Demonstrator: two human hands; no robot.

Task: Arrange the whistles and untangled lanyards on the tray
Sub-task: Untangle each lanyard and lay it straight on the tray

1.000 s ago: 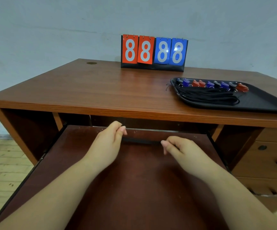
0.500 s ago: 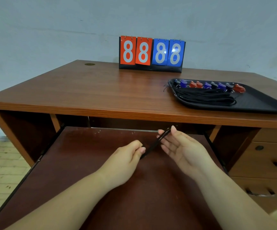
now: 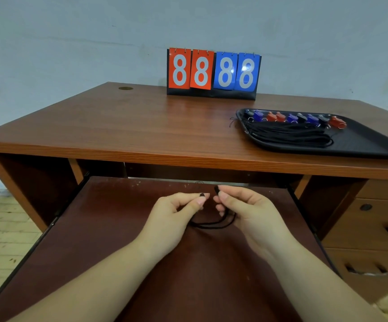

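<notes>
Apparently most of the work is done: a row of whistles (image 3: 295, 117) and a bundle of black lanyards (image 3: 290, 135) are laid on the tray (image 3: 374, 145) at the tabletop's (image 3: 128, 126) right. One lanyard (image 3: 211, 223) is left, held low above the pull-out shelf (image 3: 109, 228). One end is pinched by the left hand (image 3: 176, 213), the other by the right hand (image 3: 246, 210), fingertips close together, the cord sagging between them.

Two hands (image 3: 174, 214) holding one black string (image 3: 211, 224), one black tray (image 3: 374, 145), nine whistles (image 3: 292, 117), one bunch of strings (image 3: 288, 135), one scoreboard (image 3: 213, 73) showing four eights
</notes>
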